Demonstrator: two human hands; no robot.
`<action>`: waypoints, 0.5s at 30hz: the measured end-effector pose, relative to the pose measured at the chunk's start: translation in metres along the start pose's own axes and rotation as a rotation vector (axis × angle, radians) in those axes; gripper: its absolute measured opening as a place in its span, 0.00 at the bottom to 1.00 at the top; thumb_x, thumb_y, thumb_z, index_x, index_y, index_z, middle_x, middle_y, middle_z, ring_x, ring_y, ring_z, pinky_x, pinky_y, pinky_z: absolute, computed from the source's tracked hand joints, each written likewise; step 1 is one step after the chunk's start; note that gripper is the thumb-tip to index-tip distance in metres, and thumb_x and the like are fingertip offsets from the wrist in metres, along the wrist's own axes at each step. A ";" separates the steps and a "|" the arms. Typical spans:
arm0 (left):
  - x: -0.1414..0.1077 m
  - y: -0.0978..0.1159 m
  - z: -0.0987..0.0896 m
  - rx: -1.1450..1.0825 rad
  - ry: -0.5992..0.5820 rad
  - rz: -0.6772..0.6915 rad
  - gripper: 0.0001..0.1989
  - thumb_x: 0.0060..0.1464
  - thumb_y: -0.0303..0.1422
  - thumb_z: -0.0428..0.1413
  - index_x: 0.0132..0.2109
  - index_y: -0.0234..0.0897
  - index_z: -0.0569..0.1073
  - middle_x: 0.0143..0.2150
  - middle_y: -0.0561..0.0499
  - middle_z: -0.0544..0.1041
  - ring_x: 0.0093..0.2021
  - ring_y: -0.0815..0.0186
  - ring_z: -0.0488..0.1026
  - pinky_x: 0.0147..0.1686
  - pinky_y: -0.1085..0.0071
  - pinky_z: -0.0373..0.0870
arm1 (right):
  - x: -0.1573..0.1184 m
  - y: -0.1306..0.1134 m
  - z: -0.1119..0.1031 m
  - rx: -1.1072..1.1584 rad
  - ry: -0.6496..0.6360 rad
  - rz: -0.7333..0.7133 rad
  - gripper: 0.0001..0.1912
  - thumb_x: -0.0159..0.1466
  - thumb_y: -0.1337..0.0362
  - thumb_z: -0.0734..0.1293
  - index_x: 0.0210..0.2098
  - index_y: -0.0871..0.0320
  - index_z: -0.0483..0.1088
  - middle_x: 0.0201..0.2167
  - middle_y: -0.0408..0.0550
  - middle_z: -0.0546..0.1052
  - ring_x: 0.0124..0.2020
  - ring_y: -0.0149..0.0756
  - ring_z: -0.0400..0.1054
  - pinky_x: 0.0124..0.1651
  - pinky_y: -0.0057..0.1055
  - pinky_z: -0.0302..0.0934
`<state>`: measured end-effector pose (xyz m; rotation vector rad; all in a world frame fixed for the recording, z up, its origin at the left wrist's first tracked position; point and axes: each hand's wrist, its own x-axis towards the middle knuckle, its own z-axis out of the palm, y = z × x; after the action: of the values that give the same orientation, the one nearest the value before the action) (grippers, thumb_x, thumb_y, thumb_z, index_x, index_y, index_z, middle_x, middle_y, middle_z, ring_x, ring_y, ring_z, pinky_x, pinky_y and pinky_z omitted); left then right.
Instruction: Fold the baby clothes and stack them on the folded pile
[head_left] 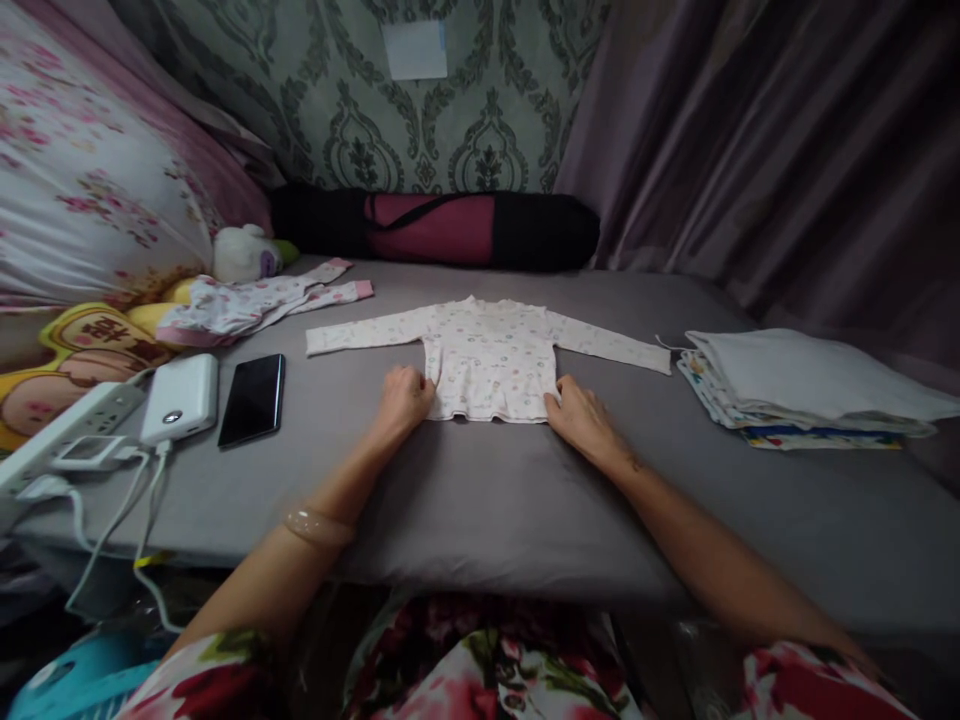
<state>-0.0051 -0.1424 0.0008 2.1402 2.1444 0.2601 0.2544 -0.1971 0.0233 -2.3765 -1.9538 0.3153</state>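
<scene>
A small white long-sleeved shirt (491, 355) with a fine print lies spread flat on the grey sheet (480, 500), both sleeves stretched out sideways and its hem towards me. My left hand (406, 396) is closed on the shirt's left side edge near the hem. Across from it, my right hand (581, 412) pinches the right side edge, close to the lower corner. A bangle circles my left forearm.
At right lies a stack of folded cloths (810, 375). Small printed trousers (247, 305), a phone (253, 400), a white power bank (180, 398) and a power strip (97, 420) with cables are at left. A long black-and-red bag (435, 228) lies along the wall.
</scene>
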 end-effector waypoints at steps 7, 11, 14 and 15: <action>-0.011 -0.001 -0.010 -0.013 -0.061 0.036 0.17 0.66 0.35 0.40 0.56 0.33 0.63 0.42 0.41 0.78 0.41 0.58 0.75 0.38 0.68 0.63 | -0.001 0.010 -0.002 0.014 0.025 -0.126 0.27 0.69 0.63 0.55 0.67 0.52 0.54 0.48 0.55 0.78 0.47 0.47 0.73 0.47 0.35 0.60; -0.010 -0.017 -0.017 0.052 -0.127 0.094 0.19 0.67 0.40 0.39 0.56 0.37 0.64 0.40 0.42 0.78 0.38 0.57 0.75 0.36 0.68 0.62 | 0.007 0.026 -0.004 0.051 -0.049 -0.216 0.23 0.68 0.64 0.55 0.61 0.52 0.65 0.46 0.52 0.79 0.44 0.43 0.73 0.43 0.31 0.60; -0.010 -0.026 -0.019 0.069 -0.171 0.108 0.20 0.67 0.42 0.40 0.56 0.38 0.66 0.39 0.43 0.78 0.38 0.57 0.75 0.36 0.68 0.62 | 0.011 0.033 -0.009 0.048 -0.103 -0.255 0.24 0.66 0.64 0.56 0.61 0.53 0.65 0.44 0.51 0.79 0.41 0.41 0.73 0.40 0.30 0.59; -0.010 -0.029 -0.020 0.074 -0.180 0.112 0.20 0.67 0.43 0.40 0.56 0.39 0.66 0.40 0.44 0.78 0.38 0.57 0.75 0.36 0.69 0.62 | 0.012 0.034 -0.012 0.034 -0.120 -0.262 0.25 0.66 0.63 0.57 0.61 0.53 0.65 0.44 0.51 0.79 0.41 0.41 0.73 0.40 0.30 0.59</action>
<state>-0.0373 -0.1537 0.0143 2.2323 1.9683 -0.0047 0.2919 -0.1916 0.0275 -2.0912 -2.2595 0.4811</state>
